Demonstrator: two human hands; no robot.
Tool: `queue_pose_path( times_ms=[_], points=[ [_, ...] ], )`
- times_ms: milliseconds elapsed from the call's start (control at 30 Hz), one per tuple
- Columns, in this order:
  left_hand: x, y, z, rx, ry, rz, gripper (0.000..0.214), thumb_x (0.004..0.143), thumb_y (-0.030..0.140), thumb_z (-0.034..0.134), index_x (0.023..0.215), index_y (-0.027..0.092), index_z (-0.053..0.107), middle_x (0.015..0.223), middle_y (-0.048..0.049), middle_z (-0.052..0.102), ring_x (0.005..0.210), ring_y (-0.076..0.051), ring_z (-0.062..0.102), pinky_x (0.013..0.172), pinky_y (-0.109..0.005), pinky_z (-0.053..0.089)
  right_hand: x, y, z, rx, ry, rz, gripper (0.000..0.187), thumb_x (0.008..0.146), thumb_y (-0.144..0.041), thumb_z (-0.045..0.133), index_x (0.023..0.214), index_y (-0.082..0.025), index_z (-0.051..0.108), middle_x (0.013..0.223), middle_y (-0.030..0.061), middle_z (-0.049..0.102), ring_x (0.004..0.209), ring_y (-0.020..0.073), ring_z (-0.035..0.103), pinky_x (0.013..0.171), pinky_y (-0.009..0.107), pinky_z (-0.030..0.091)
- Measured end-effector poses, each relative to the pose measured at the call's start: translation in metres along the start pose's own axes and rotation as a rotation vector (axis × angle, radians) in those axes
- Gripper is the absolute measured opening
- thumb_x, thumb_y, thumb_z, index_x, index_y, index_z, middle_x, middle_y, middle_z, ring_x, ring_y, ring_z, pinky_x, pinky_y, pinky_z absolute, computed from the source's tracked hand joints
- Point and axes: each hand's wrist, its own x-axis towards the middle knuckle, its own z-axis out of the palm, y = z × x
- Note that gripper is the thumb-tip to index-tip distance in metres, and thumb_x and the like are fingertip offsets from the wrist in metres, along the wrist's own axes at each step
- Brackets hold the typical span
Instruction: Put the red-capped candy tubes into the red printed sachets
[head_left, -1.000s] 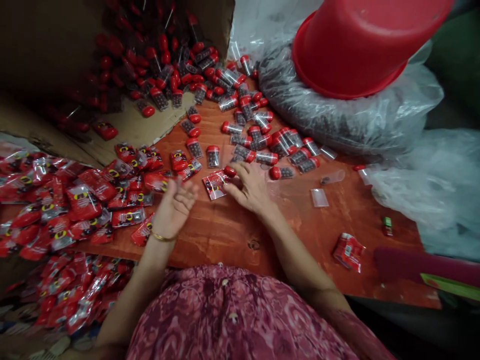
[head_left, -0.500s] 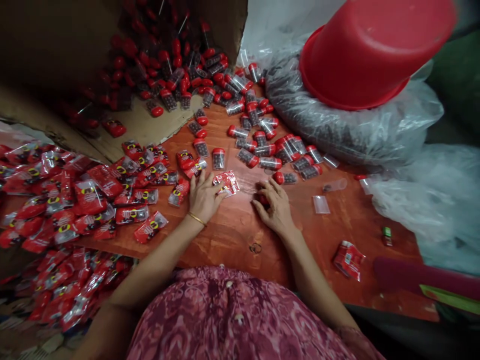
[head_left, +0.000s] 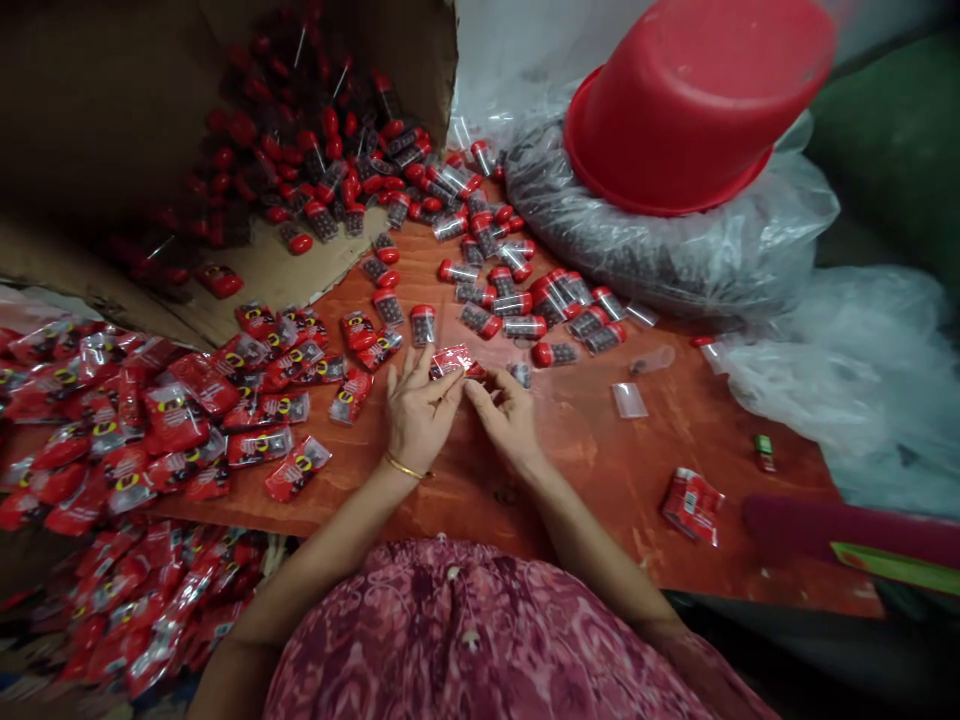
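A flat red printed plastic sleeve (head_left: 451,359) lies at the middle of the table. My left hand (head_left: 422,408) is over its near edge, thumb and forefinger closing on it while other fingers stretch forward. Close beside it, my right hand (head_left: 506,412) is wrapped round a small clear bottle (head_left: 519,375) of dark balls. The bottle's red cap points left, at the sleeve's right end; the fingers hide most of its body. Just beyond my left fingertips stands a similar red-capped bottle (head_left: 422,324).
Bottles pour from a tipped cardboard box (head_left: 330,275) at back left. Red-wrapped packs (head_left: 176,415) pile up at left. A red tub (head_left: 697,120) sits upside down on a plastic bag (head_left: 637,250) of dark balls. A crumpled red packet (head_left: 691,506) lies at right.
My right hand has moved left with the bottle and now meets my left hand at the sleeve. My left thumb has come in onto the sleeve's edge. The view has shifted slightly.
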Motion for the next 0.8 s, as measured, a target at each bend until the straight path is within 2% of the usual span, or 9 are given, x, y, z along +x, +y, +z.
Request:
queue_pose_path(
  times_ms=[67,133,233,300,367,500,600,667,800],
  points=[
    [-0.004,0.004,-0.004,-0.077,0.014,-0.011,0.026,0.079,0.033,0.056,0.102,0.029,0.068,0.134,-0.0038,0.049,0.130,-0.028,0.035,0.107,-0.051,0.018,0.001,-0.005,0.004,0.167,0.011,0.038,0.019,0.082,-0.038,0.053,0.083,-0.021,0.061,0.075,0.0007,0.062,0.066,0.0143,0.055,0.064,0.027,0.045],
    [-0.008,0.006,-0.008,-0.248,-0.001,-0.096,0.034,0.075,0.037,0.061,0.108,0.027,0.065,0.130,-0.0053,0.053,0.127,-0.027,0.040,0.106,-0.046,0.026,-0.002,-0.008,0.005,0.233,0.056,0.041,0.018,0.083,-0.036,0.052,0.078,-0.021,0.060,0.072,-0.0001,0.061,0.065,0.0138,0.054,0.064,0.027,0.045],
    [-0.014,0.006,-0.012,-0.657,-0.206,-0.375,0.039,0.074,0.048,0.059,0.099,0.020,0.068,0.105,-0.0081,0.068,0.101,-0.023,0.060,0.085,-0.033,0.047,-0.011,-0.008,0.004,0.172,0.090,-0.001,0.019,0.085,-0.036,0.048,0.074,-0.021,0.056,0.065,-0.0017,0.056,0.059,0.0127,0.050,0.058,0.025,0.043],
    [-0.017,0.008,-0.013,-0.909,-0.317,-0.578,0.039,0.069,0.051,0.062,0.083,0.016,0.070,0.083,-0.0067,0.071,0.078,-0.017,0.064,0.069,-0.026,0.049,-0.019,-0.007,0.005,0.093,0.057,-0.032,0.024,0.087,-0.036,0.044,0.069,-0.022,0.050,0.060,-0.0027,0.051,0.054,0.0117,0.046,0.052,0.024,0.040],
    [-0.020,0.010,-0.012,-1.069,-0.302,-0.715,0.037,0.058,0.048,0.073,0.072,0.014,0.070,0.070,-0.0042,0.069,0.064,-0.013,0.061,0.061,-0.022,0.048,-0.027,-0.005,0.007,0.019,0.019,-0.052,0.030,0.089,-0.036,0.040,0.064,-0.022,0.045,0.055,-0.0034,0.046,0.050,0.0111,0.043,0.048,0.024,0.037],
    [-0.022,0.012,-0.009,-1.156,-0.215,-0.835,0.036,0.045,0.040,0.081,0.063,0.013,0.068,0.060,-0.0013,0.066,0.056,-0.009,0.058,0.056,-0.019,0.047,-0.036,-0.001,0.000,-0.095,-0.013,-0.097,0.029,0.090,-0.035,0.040,0.064,-0.022,0.046,0.056,-0.0020,0.049,0.053,0.0135,0.046,0.055,0.028,0.039],
    [-0.020,0.011,-0.011,-1.156,-0.162,-0.890,0.037,0.041,0.040,0.083,0.061,0.013,0.067,0.060,-0.0005,0.067,0.056,-0.008,0.058,0.054,-0.018,0.047,-0.027,0.007,-0.026,-0.206,-0.021,-0.163,0.019,0.086,-0.030,0.045,0.074,-0.023,0.057,0.072,0.0029,0.061,0.071,0.0192,0.053,0.073,0.037,0.040],
    [-0.017,0.011,-0.012,-1.148,-0.137,-0.908,0.038,0.039,0.040,0.083,0.060,0.013,0.066,0.059,0.0002,0.066,0.054,-0.008,0.058,0.054,-0.017,0.047,-0.012,0.016,-0.051,-0.426,-0.043,-0.238,0.019,0.086,-0.022,0.043,0.091,-0.022,0.061,0.093,0.0066,0.065,0.087,0.0227,0.054,0.082,0.040,0.037],
    [-0.012,0.013,-0.011,-1.144,-0.208,-0.925,0.040,0.042,0.041,0.082,0.064,0.012,0.065,0.060,-0.0004,0.067,0.054,-0.008,0.060,0.052,-0.017,0.046,0.023,0.032,-0.086,-0.896,-0.291,-0.402,0.039,0.082,-0.010,0.040,0.115,-0.023,0.057,0.130,0.0065,0.052,0.116,0.0257,0.041,0.091,0.041,0.032]
  ],
)
